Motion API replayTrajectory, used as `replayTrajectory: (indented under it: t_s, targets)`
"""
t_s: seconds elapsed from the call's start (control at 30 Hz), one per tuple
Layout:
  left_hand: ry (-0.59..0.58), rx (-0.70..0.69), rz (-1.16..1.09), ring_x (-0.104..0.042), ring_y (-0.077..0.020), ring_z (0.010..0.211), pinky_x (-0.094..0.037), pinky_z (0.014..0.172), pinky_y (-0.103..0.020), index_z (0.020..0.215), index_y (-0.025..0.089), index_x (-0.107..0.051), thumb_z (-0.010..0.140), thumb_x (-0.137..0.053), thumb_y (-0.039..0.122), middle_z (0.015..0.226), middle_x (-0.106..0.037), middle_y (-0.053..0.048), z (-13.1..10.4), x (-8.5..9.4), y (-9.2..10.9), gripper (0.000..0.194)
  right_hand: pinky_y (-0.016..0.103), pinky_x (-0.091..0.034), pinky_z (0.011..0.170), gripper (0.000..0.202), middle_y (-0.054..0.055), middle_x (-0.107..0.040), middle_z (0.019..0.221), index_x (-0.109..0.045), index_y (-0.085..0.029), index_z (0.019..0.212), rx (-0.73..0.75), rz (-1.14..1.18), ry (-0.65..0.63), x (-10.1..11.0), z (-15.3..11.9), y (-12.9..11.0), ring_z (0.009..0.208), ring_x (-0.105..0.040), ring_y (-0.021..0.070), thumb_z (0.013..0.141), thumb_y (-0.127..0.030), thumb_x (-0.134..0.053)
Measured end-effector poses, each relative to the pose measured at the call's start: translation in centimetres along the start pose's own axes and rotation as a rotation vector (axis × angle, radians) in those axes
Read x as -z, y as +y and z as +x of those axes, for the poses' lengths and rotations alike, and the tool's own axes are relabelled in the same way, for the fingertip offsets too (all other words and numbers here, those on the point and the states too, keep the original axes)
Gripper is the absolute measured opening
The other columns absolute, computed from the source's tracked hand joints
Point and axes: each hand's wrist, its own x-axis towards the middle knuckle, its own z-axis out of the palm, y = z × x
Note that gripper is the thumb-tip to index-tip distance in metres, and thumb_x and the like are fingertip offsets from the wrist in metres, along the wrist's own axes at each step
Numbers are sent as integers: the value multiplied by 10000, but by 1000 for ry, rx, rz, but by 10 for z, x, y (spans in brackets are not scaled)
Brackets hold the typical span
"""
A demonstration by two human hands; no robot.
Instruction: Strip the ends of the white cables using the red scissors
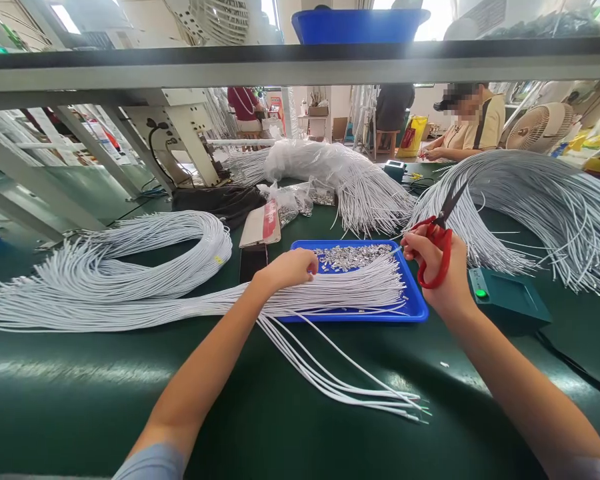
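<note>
My right hand is wrapped round scissors with red handles, their dark blades spread slightly and pointing up and away. Its thumb and fingertip are close to the tip of a white cable at the tray's right side. My left hand is closed over the bundle of white cables; whatever its curled fingers hold is hidden. The bundle's ends lie across a blue tray. Small metal connectors are heaped behind them in the tray. Several separate cables with stripped green wire ends lie nearer me.
A green device with a lit button stands to the right. Coiled cable bundles lie left, behind and right. An open cardboard box stands behind the tray. A shelf beam crosses above; a co-worker sits opposite.
</note>
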Motion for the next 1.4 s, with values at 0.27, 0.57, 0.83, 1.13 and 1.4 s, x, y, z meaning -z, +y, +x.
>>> replayTrajectory:
  t_s: [0.27,0.57,0.83,1.13,1.4]
  targets:
    - [-145,87,75,-642,-200,771,-420,604,-233,744,179,-631,577,-746,172,841,-697,-31,-3,-3,3,203,268,-395,551,114,0,-561,647,-587,-197,621,14,28,12,1,-1,1,609,-489,133,685,-193,-682]
    - [-88,52,128,-643,-239,795,-457,675,-282,684,148,-614,650,-574,56,819,-692,-97,-3,-8,14,106,281,-385,551,147,0,-526,614,-573,-203,575,28,46,13,0,-1,0,603,-482,140,678,-176,-674]
    - [-25,-38,74,-591,-222,681,-395,570,-291,659,165,-574,638,-509,89,745,-655,-86,-7,-4,11,102,254,-399,545,125,0,-551,640,-574,-185,601,20,56,11,1,-3,-3,601,-495,119,672,-182,-677]
    - [111,-226,-108,-421,-153,584,-323,570,-297,563,190,-312,668,-428,73,604,-468,-19,3,-8,8,196,245,-401,549,121,-3,-543,639,-570,-178,622,23,56,5,1,-3,-6,609,-501,113,684,-186,-673]
    - [324,-380,-447,-413,-113,636,-375,615,-235,645,172,-420,739,-412,100,671,-476,16,14,-21,23,119,244,-397,547,117,-3,-555,632,-578,-175,626,0,71,13,0,-2,-6,596,-497,110,670,-186,-686]
